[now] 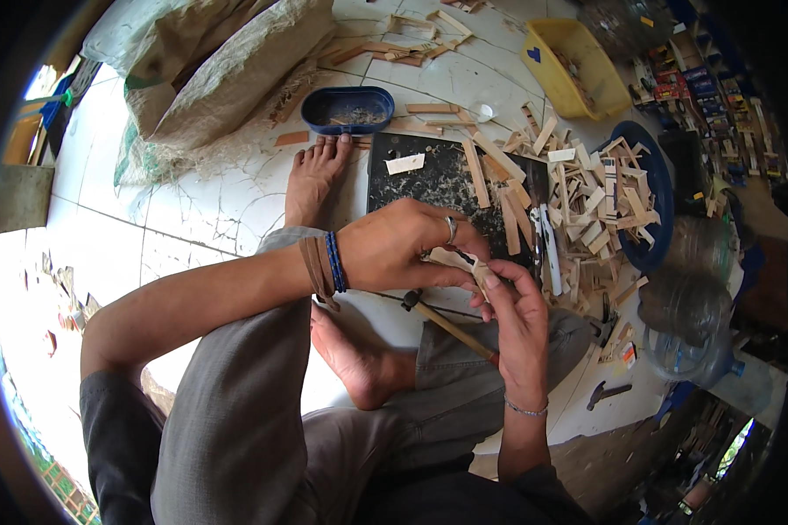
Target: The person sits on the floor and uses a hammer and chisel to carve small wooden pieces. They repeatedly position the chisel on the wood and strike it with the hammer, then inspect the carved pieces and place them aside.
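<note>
On the floor [162, 254], nearer than the black board [392, 194] and off to its right, lay a small hammer [608, 396]. Another hammer with a wooden handle [451, 327] lay just short of the board, partly under the hands. Near the board's near edge, the left hand [403, 245] had its thumb and fingers closed to a narrow pinch on a small pale wood piece [449, 257]; the right hand [521, 308] held the piece's other end between bent, nearly closed fingers. Along the board's right edge lay a slim white-and-black object [552, 254]. Several wood strips [475, 173] rested on the board, and a heap of wood pieces [591, 197] spread to its right, partly in a blue basin [660, 241]. Beyond the board's far left corner stood a blue oval tray [334, 129]; farther off, beyond its far right corner, a yellow tub [547, 80].
</note>
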A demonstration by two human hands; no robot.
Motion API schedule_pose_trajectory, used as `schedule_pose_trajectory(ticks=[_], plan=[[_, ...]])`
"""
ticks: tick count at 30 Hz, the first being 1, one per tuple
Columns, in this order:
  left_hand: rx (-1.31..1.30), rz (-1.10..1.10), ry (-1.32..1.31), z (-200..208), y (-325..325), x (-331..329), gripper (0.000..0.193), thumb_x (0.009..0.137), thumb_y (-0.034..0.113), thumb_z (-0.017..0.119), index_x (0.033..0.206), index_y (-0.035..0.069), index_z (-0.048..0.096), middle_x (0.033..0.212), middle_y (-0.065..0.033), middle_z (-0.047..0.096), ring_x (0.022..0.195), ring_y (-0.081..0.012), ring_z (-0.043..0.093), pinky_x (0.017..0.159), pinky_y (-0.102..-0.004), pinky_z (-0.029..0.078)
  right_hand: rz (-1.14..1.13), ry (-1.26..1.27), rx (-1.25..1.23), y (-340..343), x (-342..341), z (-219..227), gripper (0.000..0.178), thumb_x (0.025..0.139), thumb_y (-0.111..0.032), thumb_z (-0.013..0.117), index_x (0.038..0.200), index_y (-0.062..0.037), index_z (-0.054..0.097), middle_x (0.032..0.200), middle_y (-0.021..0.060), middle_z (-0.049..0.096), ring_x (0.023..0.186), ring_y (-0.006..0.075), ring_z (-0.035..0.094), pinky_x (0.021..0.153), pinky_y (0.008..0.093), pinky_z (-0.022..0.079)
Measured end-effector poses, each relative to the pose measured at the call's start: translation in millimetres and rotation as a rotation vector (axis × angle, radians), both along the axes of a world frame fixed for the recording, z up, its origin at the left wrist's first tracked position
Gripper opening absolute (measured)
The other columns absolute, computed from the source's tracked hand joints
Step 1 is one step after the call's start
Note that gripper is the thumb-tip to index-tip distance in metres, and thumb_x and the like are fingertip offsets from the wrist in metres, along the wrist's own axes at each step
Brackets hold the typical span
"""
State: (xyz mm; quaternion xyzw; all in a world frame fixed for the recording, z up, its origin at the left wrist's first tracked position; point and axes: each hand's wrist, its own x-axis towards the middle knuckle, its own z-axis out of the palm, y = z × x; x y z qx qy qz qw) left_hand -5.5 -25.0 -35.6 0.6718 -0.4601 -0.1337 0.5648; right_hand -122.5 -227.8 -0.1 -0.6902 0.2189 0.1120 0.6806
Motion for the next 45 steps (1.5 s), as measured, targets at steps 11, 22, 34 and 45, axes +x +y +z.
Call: schedule_pose_trajectory(ticks=[11, 22, 34, 45], plan=[[-0.116, 0.031, 0.202, -6.4, 1.9, 4.1, 0.02, 0.089, 0.014, 0.08, 0.106, 0.005, 0.077, 0.103, -0.0108, 0.077, 0.095, -0.0248, 0.075, 0.082, -0.0348, 0.058, 0.056, -0.026, 0.007, 6.5, 11.7, 4.0, 0.023, 0.104, -0.017, 0.066, 0.119, 0.0, 0.065, 0.095, 0.0054, 0.074, 0.08, 0.0062, 0.064, 0.072, 0.0201, 0.045], [-0.093, 0.039, 0.288, -6.6, 9.0, 5.0, 0.016, 0.091, 0.008, 0.077, 0.105, 0.001, 0.077, 0.108, -0.0131, 0.077, 0.103, -0.0226, 0.074, 0.09, -0.034, 0.058, 0.104, -0.073, -0.056, 7.5, 20.4, 2.7, 0.023, 0.104, -0.018, 0.067, 0.117, 0.0002, 0.067, 0.093, 0.0039, 0.075, 0.08, 0.0058, 0.066, 0.066, 0.0189, 0.044], [-0.049, 0.072, 0.149, -7.1, 11.1, 6.5, 0.024, 0.087, 0.014, 0.082, 0.108, 0.004, 0.077, 0.107, -0.0107, 0.078, 0.1, -0.0223, 0.076, 0.087, -0.0334, 0.058, 0.089, -0.06, -0.022, 8.4, 22.3, 3.4, 0.021, 0.103, -0.014, 0.066, 0.117, 0.0012, 0.068, 0.093, 0.0054, 0.074, 0.081, 0.0072, 0.065, 0.072, 0.021, 0.044], [0.023, 0.106, 0.099, -6.4, 12.6, 4.9, 0.03, 0.086, 0.018, 0.084, 0.112, 0.006, 0.075, 0.104, -0.0092, 0.079, 0.095, -0.024, 0.077, 0.082, -0.0329, 0.058, 0.069, -0.028, -0.04, 6.4, 12.9, -0.9, 0.024, 0.105, -0.015, 0.063, 0.123, -0.0005, 0.069, 0.095, 0.0024, 0.073, 0.081, 0.0031, 0.062, 0.068, 0.0185, 0.041]])
